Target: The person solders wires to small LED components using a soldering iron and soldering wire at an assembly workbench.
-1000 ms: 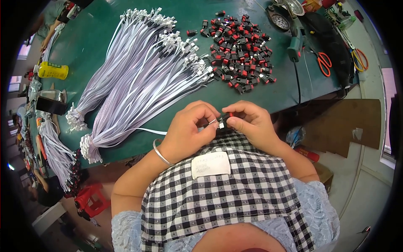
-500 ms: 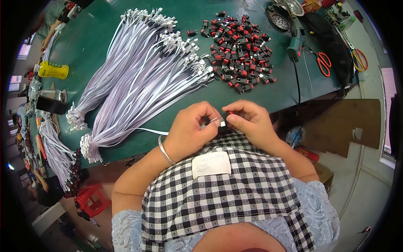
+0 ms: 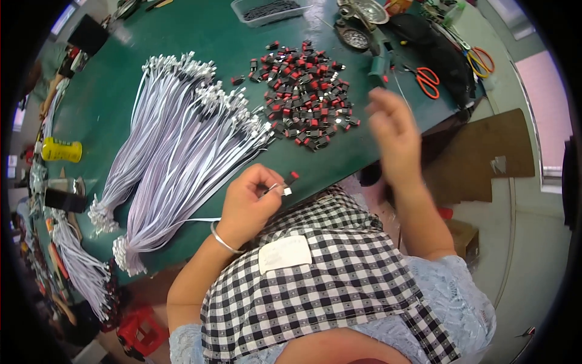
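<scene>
My left hand (image 3: 251, 197) is closed near the table's front edge. Between its thumb and fingers is the end of a white ribbon cable (image 3: 203, 219), with a small white connector (image 3: 287, 190) showing at the fingertips. A small black-and-red part (image 3: 294, 176) sticks out just beyond the index finger. My right hand (image 3: 394, 130) is raised over the right side of the table, its fingers smeared by motion. Closest to those fingers is a green-handled tool (image 3: 379, 65). Whether they touch it, I cannot tell.
Large bundles of white ribbon cables (image 3: 176, 151) lie at left, beside a heap of black-and-red parts (image 3: 312, 97). Orange-handled scissors (image 3: 427, 83) and a black bag (image 3: 436, 54) are at right. A clear tray (image 3: 270, 12) stands at the back; a yellow bottle (image 3: 62, 150) lies far left.
My right hand has left the small part and moved up and right toward the green-handled tool. My left hand keeps its grip. The whole view has shifted, bringing the clear tray into sight.
</scene>
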`<move>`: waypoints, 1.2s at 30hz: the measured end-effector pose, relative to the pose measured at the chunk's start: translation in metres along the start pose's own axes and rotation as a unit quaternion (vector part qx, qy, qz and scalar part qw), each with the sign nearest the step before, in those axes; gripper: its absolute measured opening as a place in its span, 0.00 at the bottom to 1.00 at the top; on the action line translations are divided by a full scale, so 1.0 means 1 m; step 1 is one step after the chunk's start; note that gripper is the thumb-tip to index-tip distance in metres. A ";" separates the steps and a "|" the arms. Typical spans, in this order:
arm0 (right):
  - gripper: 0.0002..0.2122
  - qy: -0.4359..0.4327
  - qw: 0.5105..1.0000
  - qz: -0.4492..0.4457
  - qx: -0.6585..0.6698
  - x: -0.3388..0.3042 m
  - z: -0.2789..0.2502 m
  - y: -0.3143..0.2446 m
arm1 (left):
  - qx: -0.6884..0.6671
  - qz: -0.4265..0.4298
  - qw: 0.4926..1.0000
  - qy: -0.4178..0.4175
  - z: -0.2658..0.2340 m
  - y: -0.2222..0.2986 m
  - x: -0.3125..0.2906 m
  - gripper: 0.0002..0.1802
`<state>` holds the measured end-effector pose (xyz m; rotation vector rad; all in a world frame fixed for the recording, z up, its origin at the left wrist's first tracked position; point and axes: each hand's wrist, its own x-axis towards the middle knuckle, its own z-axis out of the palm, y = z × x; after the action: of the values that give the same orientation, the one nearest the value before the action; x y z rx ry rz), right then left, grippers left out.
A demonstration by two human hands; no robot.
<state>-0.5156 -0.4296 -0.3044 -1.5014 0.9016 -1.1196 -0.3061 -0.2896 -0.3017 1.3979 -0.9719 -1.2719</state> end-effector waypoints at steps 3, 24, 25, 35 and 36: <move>0.23 0.140 0.978 0.119 0.101 0.039 -0.047 0.011 | -0.042 0.001 0.999 -0.002 0.001 0.005 0.003 0.04; 0.19 -0.038 0.970 0.018 0.238 -0.025 -0.018 -0.013 | -0.050 -0.041 0.996 0.064 -0.011 0.003 0.002 0.04; 0.18 -0.065 0.976 -0.002 0.209 -0.043 -0.017 -0.007 | -0.051 -0.046 0.996 0.064 -0.010 0.002 0.004 0.04; 0.23 -0.236 0.969 -0.047 0.055 -0.101 -0.029 0.028 | -0.033 -0.052 0.994 0.090 -0.006 0.000 0.009 0.04; 0.17 -0.208 0.977 -0.026 0.034 -0.102 -0.027 0.026 | -0.027 -0.049 0.994 0.092 -0.006 0.000 0.010 0.04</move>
<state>-0.5706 -0.3467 -0.3492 -1.6289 0.5324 -0.8186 -0.2990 -0.2981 -0.3039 1.5076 -0.7472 -1.2085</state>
